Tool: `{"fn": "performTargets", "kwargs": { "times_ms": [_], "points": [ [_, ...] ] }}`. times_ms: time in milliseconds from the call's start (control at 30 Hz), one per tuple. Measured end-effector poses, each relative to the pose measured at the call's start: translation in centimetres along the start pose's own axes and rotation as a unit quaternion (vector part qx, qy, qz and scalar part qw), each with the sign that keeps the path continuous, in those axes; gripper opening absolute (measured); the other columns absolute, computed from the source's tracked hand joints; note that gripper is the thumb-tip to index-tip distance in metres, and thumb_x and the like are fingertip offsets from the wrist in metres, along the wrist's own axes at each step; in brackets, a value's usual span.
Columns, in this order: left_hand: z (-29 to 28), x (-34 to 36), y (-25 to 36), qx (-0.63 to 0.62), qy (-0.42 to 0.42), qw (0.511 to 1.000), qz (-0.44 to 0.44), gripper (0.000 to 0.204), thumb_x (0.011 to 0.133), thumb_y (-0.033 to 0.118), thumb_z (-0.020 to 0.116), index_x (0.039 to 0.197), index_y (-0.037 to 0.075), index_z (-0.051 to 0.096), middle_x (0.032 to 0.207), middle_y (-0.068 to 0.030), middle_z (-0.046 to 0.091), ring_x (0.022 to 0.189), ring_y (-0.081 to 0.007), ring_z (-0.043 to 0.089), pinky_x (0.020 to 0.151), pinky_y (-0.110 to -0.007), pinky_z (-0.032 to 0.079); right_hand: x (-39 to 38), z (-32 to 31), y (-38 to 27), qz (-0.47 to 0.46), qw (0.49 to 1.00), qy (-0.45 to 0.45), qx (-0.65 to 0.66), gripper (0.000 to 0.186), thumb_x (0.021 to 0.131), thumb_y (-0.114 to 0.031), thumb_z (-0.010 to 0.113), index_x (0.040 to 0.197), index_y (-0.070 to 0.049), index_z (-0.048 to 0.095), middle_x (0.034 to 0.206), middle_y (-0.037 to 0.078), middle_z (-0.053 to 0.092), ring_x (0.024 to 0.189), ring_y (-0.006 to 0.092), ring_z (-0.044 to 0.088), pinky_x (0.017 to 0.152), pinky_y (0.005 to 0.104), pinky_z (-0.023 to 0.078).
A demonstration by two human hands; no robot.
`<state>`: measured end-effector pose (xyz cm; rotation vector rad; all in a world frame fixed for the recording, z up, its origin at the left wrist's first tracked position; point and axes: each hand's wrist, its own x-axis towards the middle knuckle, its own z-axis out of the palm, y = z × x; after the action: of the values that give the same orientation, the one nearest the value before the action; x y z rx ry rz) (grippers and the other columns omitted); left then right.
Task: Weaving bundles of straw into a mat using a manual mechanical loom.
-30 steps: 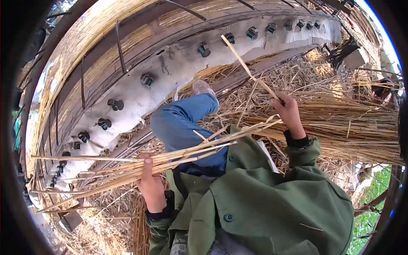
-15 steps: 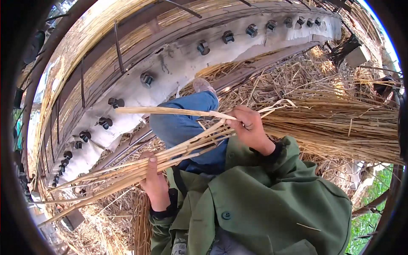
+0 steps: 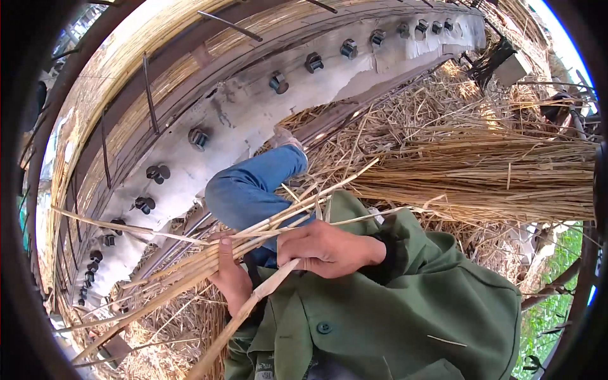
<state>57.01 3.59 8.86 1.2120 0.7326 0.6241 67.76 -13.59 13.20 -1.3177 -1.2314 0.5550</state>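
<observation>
A bundle of long dry reed stalks [image 3: 190, 263] lies across my lap, pointing down to the left. My left hand [image 3: 231, 278] grips the bundle from below, thumb pressed along the stalks. My right hand [image 3: 326, 248] is closed over the same stalks just to the right of the left hand, almost touching it. One broader flat stalk [image 3: 247, 310] slants down from under my right hand. My green jacket sleeve [image 3: 430, 266] and a blue-jeaned knee [image 3: 250, 190] sit behind the bundle.
A white-grey metal beam [image 3: 253, 120] with a row of dark bolts curves past my foot. Behind it runs a woven reed mat [image 3: 126, 69]. A thick sheaf of reeds [image 3: 481, 174] lies at the right on loose straw. A dark box [image 3: 506, 63] stands far right.
My right hand has come from the far sheaf down to my lap, bringing a stalk into the bundle. Both hands now meet on the bundle.
</observation>
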Motion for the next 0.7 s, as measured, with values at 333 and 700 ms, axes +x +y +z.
{"fn": "performTargets", "kwargs": {
  "times_ms": [333,700],
  "points": [
    [2.8,-1.9,-2.0,0.023,-0.169,0.983,-0.071,0.022,0.087,0.016,0.055,0.1,-0.001,0.05,0.096,-0.0103,0.058,0.091,-0.0166,0.053,0.085,-0.029,0.041,2.2,3.6,0.1,-0.053,0.997,-0.054,-0.014,0.009,0.075,-0.003,0.053,0.072,0.001,0.046,0.072,0.015,0.052,0.076,0.0353,0.053,0.071,0.04,0.042],
    [-4.9,-0.5,4.0,0.128,0.073,0.989,0.002,0.04,0.09,0.025,0.052,0.11,-0.009,0.051,0.103,-0.0137,0.057,0.09,-0.0173,0.057,0.075,-0.026,0.047,-5.3,-7.5,5.5,0.183,0.88,0.349,-0.264,0.018,0.072,-0.002,0.06,0.09,-0.001,0.055,0.075,0.016,0.052,0.07,0.0344,0.053,0.061,0.0372,0.042]
  ]
}}
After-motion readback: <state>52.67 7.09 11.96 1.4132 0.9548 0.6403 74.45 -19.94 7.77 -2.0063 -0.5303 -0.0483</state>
